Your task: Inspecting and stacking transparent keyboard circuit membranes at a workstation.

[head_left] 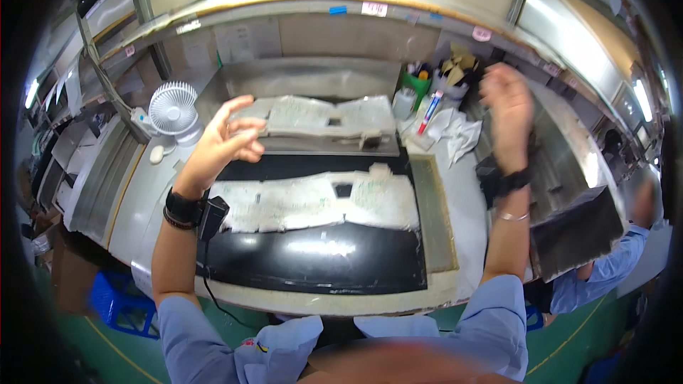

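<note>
My left hand (231, 135) is raised over the left side of the table, fingers apart and bent, nothing held. It is nearest a flat, whitish-grey panel (302, 115) with a small square hole, which lies on a metal plate (299, 144). A second long whitish panel (299, 203), with a dark cutout and greenish marks, lies closer to me on a black glossy board (313, 259). My right hand (509, 99) is lifted at the right, beyond the crumpled white paper (459, 131). Its fingers are slightly blurred and loosely bent, with nothing visible in them.
A small white fan (173, 110) stands at the left rear. A red-and-blue marker (430, 112), a white bottle (404, 103) and a green container (418, 84) are at the back right. Metal sheets (569, 171) stand at right, near another person's blue sleeve (605, 270). A cable (213, 284) hangs from my left wrist device.
</note>
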Action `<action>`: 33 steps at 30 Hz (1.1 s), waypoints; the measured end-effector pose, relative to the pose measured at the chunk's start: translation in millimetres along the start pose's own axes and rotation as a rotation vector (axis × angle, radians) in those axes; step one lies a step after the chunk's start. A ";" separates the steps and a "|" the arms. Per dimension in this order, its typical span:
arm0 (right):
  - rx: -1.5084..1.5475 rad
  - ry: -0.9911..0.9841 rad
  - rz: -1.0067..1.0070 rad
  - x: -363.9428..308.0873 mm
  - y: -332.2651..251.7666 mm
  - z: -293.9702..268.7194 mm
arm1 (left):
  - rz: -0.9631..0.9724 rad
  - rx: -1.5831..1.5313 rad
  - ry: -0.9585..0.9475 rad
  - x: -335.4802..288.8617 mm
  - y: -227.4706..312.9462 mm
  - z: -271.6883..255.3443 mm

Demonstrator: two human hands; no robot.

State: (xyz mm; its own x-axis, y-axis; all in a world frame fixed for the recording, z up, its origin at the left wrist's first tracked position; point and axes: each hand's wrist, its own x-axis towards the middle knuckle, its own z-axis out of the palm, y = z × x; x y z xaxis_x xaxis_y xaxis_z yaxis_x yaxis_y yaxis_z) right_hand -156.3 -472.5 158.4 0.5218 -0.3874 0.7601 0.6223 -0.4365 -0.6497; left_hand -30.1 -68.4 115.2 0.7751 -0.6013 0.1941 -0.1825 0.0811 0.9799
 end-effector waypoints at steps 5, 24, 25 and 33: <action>-0.518 -0.709 0.394 -124.6 83.8 28.0 | -0.050 0.907 0.034 -27.5 -91.6 -66.6; -0.377 -0.466 0.431 -141.3 101.6 31.5 | -0.012 0.539 0.394 -38.7 -129.7 -92.4; -0.380 -0.435 0.429 -141.1 101.1 33.2 | -0.031 0.452 0.422 -39.5 -133.0 -94.3; -0.142 -0.392 0.464 -144.3 110.7 34.6 | -0.076 0.284 0.485 -36.3 -144.1 -102.5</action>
State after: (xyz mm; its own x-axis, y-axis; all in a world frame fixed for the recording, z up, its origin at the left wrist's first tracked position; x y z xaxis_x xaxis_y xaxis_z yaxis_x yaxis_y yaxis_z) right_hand -142.5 -436.8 -22.8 0.9116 -0.2473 0.3284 0.2092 -0.4086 -0.8884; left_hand 30.0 23.2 -28.3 0.9692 -0.1579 0.1890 -0.2195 -0.2056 0.9537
